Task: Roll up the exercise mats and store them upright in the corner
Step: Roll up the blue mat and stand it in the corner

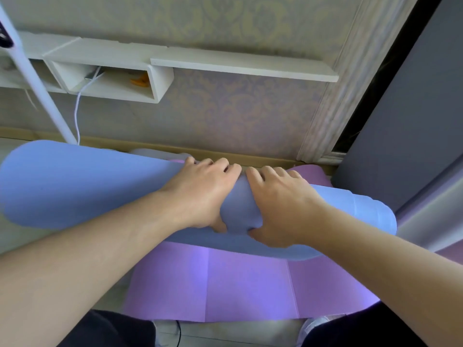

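1. only 1 view is showing: the head camera, looking forward and down from the person's head.
2. it is facing a papered wall [238,108] with a white shelf [240,65], the floor edge lying below.
3. it is sitting close: both forearms are reaching in from the bottom corners, and the left hand [200,194] and right hand [280,204] are filling the centre on a blue rolled mat [62,186].
4. wide-angle bending is curving straight edges near the borders.

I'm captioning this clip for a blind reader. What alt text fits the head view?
Both hands, left hand and right hand, grip the middle of a rolled blue mat held sideways above a flat purple mat on the floor. Behind stand a patterned wall and a white shelf.
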Demonstrator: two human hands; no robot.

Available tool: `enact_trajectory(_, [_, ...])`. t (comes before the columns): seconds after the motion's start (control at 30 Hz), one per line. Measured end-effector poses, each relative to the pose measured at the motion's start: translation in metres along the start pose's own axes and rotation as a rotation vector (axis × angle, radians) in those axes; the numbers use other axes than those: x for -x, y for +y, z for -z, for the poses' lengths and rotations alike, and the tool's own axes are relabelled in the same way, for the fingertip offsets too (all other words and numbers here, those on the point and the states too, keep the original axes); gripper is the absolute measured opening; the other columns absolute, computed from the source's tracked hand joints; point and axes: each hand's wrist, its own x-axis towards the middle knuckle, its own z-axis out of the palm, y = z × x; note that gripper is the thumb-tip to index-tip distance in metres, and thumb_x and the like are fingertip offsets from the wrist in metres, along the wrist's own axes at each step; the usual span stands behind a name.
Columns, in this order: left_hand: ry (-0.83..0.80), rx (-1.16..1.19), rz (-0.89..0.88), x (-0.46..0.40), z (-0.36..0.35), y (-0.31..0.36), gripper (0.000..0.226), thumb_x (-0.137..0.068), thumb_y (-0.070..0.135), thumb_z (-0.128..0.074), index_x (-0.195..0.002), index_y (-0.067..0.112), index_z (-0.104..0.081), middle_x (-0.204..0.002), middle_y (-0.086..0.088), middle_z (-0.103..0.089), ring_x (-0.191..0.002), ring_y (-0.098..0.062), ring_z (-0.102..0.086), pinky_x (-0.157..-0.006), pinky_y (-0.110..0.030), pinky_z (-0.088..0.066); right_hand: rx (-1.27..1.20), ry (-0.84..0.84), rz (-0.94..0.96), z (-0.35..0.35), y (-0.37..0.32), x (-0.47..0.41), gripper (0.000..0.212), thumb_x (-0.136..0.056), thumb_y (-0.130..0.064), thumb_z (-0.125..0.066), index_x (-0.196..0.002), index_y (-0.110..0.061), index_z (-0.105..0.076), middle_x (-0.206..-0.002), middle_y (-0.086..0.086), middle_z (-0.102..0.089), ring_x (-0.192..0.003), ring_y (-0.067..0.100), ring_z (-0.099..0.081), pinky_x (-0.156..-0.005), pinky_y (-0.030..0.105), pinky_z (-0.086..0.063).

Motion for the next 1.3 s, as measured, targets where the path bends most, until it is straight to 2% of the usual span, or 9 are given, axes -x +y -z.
enact_trajectory(0.17, [0.038, 0.09, -0.007, 0.004, -0.002, 0.0, 0.095, -0.053, 0.07, -0.082, -0.129, 0.03, -0.044, -0.12, 0.012, -0.053, -0.111, -0.02, -0.059, -0.096, -0.044, -0.044, -0.115, -0.027, -0.011, 0.001, 0.0, -0.007, 0.09, -0.058, -0.072, -0.081, -0.127, -0.025, -0.045, -0.115, -0.005, -0.062, -0.099, 0.027, -0.066, -0.079, 0.04, -0.055])
enact_trajectory(0.3, [0.025, -0.041, -0.054, 0.006, -0.009, 0.0, 0.143, -0.035, 0.077, -0.09, -0.152, 0.026, -0.025, -0.138, 0.007, -0.048, -0.123, -0.023, -0.054, -0.103, -0.047, -0.043, -0.246, -0.124, -0.064, 0.012, 0.01, -0.007, 0.095, -0.052, -0.073, -0.084, -0.13, -0.035, -0.048, -0.106, -0.015, -0.065, -0.091, 0.019, -0.064, -0.077, 0.039, -0.058])
enact_trajectory(0.5, [0.004, 0.055, -0.085, 0.001, -0.011, 0.005, 0.09, -0.052, 0.059, -0.088, -0.123, 0.029, -0.041, -0.113, 0.011, -0.05, -0.106, -0.018, -0.06, -0.083, -0.04, -0.044, -0.08, -0.139, -0.02, 0.004, -0.003, 0.0, 0.091, -0.06, -0.078, -0.079, -0.123, -0.022, -0.043, -0.109, -0.004, -0.056, -0.099, 0.025, -0.062, -0.081, 0.039, -0.05])
enact_trajectory(0.67, [0.031, 0.143, -0.023, -0.001, -0.006, 0.0, 0.094, -0.047, 0.07, -0.081, -0.126, 0.033, -0.047, -0.117, 0.015, -0.054, -0.11, -0.017, -0.059, -0.095, -0.044, -0.046, -0.095, -0.083, -0.024, 0.003, 0.004, -0.005, 0.097, -0.054, -0.076, -0.083, -0.128, -0.026, -0.044, -0.118, -0.005, -0.059, -0.101, 0.026, -0.064, -0.08, 0.041, -0.054])
enact_trajectory(0.83, [0.012, -0.034, -0.029, 0.008, -0.014, 0.003, 0.135, -0.042, 0.077, -0.088, -0.15, 0.023, -0.028, -0.134, 0.005, -0.048, -0.123, -0.024, -0.053, -0.102, -0.047, -0.043, -0.211, -0.165, -0.096, 0.012, 0.014, -0.006, 0.088, -0.047, -0.076, -0.082, -0.121, -0.038, -0.052, -0.097, -0.016, -0.063, -0.086, 0.017, -0.063, -0.071, 0.037, -0.058])
enact_trajectory(0.97, [0.003, -0.003, -0.044, 0.004, -0.015, 0.007, 0.094, -0.051, 0.06, -0.087, -0.125, 0.027, -0.039, -0.115, 0.008, -0.049, -0.109, -0.023, -0.057, -0.083, -0.043, -0.039, -0.211, -0.203, -0.086, 0.005, 0.006, -0.001, 0.087, -0.058, -0.076, -0.081, -0.123, -0.029, -0.048, -0.103, -0.011, -0.059, -0.092, 0.019, -0.063, -0.076, 0.037, -0.055])
enact_trajectory(1.07, [-0.008, 0.077, -0.027, 0.002, -0.009, 0.0, 0.095, -0.05, 0.066, -0.085, -0.127, 0.032, -0.041, -0.117, 0.012, -0.051, -0.109, -0.019, -0.057, -0.092, -0.045, -0.045, -0.071, -0.089, -0.022, -0.005, -0.002, 0.002, 0.106, -0.056, -0.078, -0.081, -0.137, -0.025, -0.039, -0.12, -0.004, -0.056, -0.107, 0.026, -0.061, -0.086, 0.041, -0.05])
enact_trajectory(1.17, [-0.007, 0.122, -0.01, 0.005, -0.008, 0.0, 0.096, -0.05, 0.067, -0.084, -0.128, 0.032, -0.04, -0.117, 0.011, -0.053, -0.11, -0.02, -0.057, -0.094, -0.044, -0.045, -0.124, -0.11, -0.035, -0.004, -0.001, -0.003, 0.103, -0.054, -0.075, -0.085, -0.135, -0.029, -0.04, -0.119, -0.006, -0.059, -0.101, 0.025, -0.063, -0.078, 0.039, -0.052])
enact_trajectory(1.3, [0.034, -0.038, -0.066, 0.013, -0.015, 0.012, 0.134, -0.043, 0.073, -0.088, -0.151, 0.02, -0.03, -0.137, 0.004, -0.048, -0.126, -0.024, -0.052, -0.106, -0.048, -0.043, -0.232, -0.177, -0.075, 0.005, 0.009, -0.008, 0.096, -0.05, -0.072, -0.087, -0.129, -0.038, -0.046, -0.104, -0.016, -0.063, -0.085, 0.017, -0.059, -0.07, 0.034, -0.051])
